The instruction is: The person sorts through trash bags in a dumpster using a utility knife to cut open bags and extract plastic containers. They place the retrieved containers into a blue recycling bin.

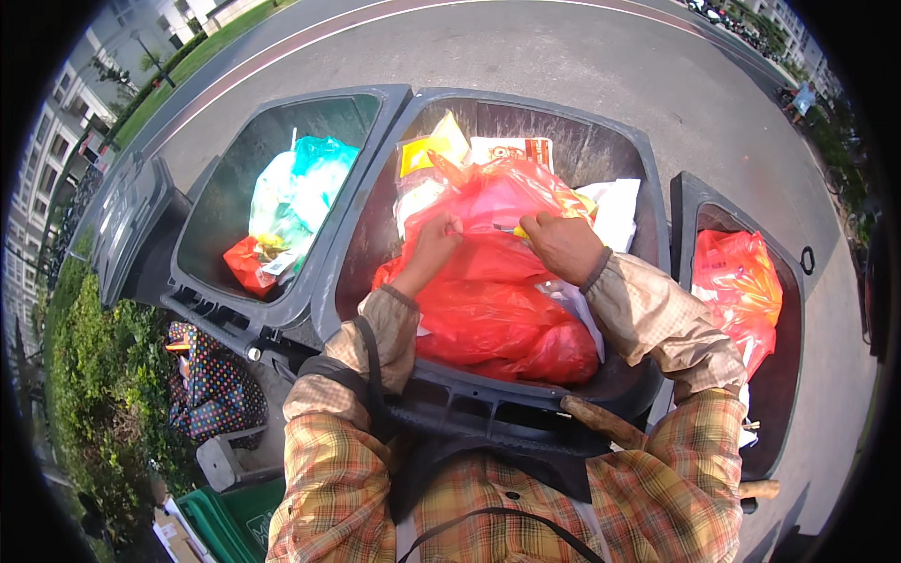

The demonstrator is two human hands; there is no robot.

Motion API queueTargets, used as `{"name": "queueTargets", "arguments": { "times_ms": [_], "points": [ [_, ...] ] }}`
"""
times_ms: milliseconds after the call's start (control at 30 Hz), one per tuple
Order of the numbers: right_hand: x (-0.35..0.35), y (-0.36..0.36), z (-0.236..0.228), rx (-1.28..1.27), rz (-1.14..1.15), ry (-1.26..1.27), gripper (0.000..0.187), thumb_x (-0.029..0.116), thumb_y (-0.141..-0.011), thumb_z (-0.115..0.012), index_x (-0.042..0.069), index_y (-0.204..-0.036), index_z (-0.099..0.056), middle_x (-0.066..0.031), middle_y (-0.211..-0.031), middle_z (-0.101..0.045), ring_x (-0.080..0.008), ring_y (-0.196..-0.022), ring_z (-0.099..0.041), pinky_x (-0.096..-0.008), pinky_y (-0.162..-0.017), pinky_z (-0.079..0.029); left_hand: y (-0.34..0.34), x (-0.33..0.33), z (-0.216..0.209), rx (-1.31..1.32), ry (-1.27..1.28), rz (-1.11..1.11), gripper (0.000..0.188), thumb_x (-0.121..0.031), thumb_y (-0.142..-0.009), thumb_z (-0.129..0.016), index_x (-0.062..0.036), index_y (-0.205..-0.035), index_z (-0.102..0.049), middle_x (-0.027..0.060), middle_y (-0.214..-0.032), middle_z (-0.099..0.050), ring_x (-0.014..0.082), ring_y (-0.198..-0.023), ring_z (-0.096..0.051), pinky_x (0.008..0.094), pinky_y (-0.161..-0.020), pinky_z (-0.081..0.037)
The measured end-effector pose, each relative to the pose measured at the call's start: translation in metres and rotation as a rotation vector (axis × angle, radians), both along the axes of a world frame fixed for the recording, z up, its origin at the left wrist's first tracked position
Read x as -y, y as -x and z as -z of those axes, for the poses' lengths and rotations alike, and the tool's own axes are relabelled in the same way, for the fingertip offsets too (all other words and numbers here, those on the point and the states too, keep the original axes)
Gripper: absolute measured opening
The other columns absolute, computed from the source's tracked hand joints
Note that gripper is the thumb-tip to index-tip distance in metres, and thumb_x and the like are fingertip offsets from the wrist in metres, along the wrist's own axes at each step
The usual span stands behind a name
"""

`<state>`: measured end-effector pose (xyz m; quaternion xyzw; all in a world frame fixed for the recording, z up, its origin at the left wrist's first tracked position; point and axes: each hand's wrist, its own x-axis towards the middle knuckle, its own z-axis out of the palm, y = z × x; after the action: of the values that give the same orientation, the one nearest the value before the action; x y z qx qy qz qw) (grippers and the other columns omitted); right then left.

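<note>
Red plastic bags (497, 314) fill much of the middle bin (601, 127) in front of me. My left hand (434, 246) is closed in a pinch on the red plastic at the left of the pile. Across from it, my right hand (565, 246) is closed over the bag. Between its thumb and finger a small, thin piece, dark and yellow, points toward my left hand; its kind cannot be made out. Around the bags lie a yellow and clear wrapper (435, 150), a printed red and white packet (512, 150) and white paper (616, 214).
To the left, another bin (211, 225) holds teal and white bags (305, 188). A third bin (793, 375) at right has a red bag (737, 291). A wooden handle (601, 422) lies at the middle bin's near edge. Lower left are a dotted bag (221, 389) and a green bin (221, 521).
</note>
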<state>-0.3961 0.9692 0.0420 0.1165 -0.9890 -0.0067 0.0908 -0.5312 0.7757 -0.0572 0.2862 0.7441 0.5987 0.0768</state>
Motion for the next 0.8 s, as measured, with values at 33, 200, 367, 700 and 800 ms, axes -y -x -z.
{"name": "queueTargets", "arguments": {
  "times_ms": [33,200,367,700,800],
  "points": [
    [0.008,0.006,0.001,-0.005,-0.024,-0.044,0.018,0.022,-0.081,-0.053,0.006,-0.086,-0.046,-0.0115,-0.072,-0.052,-0.0267,-0.056,-0.057,-0.0362,-0.048,-0.045,-0.002,-0.001,-0.001,0.019,0.008,-0.008,0.009,0.001,-0.065,-0.052,-0.0033,-0.072,-0.05,0.0027,-0.067,-0.051,0.0123,-0.064,-0.049,0.0264,-0.058,-0.04],
    [0.024,0.028,0.017,-0.096,-0.04,-0.227,0.012,0.015,-0.077,-0.052,0.007,-0.083,-0.046,-0.0097,-0.066,-0.05,-0.0216,-0.048,-0.056,-0.0329,-0.039,-0.044,-0.017,-0.011,-0.024,-0.025,-0.058,0.015,0.009,0.004,-0.063,-0.05,-0.0031,-0.066,-0.046,0.0032,-0.062,-0.048,0.0107,-0.061,-0.046,0.0243,-0.056,-0.037],
    [-0.037,0.047,0.013,-0.075,0.137,-0.278,0.011,0.011,-0.075,-0.052,0.004,-0.081,-0.047,-0.0149,-0.067,-0.055,-0.0238,-0.055,-0.061,-0.0319,-0.044,-0.048,-0.031,-0.015,-0.046,-0.09,-0.058,0.196,0.01,0.007,-0.062,-0.046,-0.0031,-0.064,-0.043,0.0054,-0.058,-0.044,0.0108,-0.059,-0.046,0.0254,-0.053,-0.036],
    [-0.121,0.095,0.07,0.102,0.765,-0.082,0.016,0.012,-0.082,-0.045,0.003,-0.095,-0.05,-0.0201,-0.08,-0.063,-0.0336,-0.077,-0.063,-0.0424,-0.063,-0.051,-0.04,0.047,-0.066,-0.286,0.459,0.44,0.009,0.004,-0.065,-0.052,-0.0038,-0.067,-0.048,0.0127,-0.062,-0.049,0.03,-0.062,-0.053,0.0333,-0.055,-0.041],
    [-0.22,0.08,0.062,0.083,1.035,0.062,0.018,0.012,-0.086,-0.039,0.0,-0.097,-0.048,-0.0237,-0.088,-0.062,-0.0365,-0.086,-0.061,-0.0442,-0.071,-0.05,-0.065,0.097,-0.06,-0.212,0.553,0.493,0.01,0.004,-0.064,-0.053,-0.0057,-0.065,-0.052,0.0124,-0.063,-0.052,0.0306,-0.066,-0.057,0.0353,-0.056,-0.043]
  ]
}}
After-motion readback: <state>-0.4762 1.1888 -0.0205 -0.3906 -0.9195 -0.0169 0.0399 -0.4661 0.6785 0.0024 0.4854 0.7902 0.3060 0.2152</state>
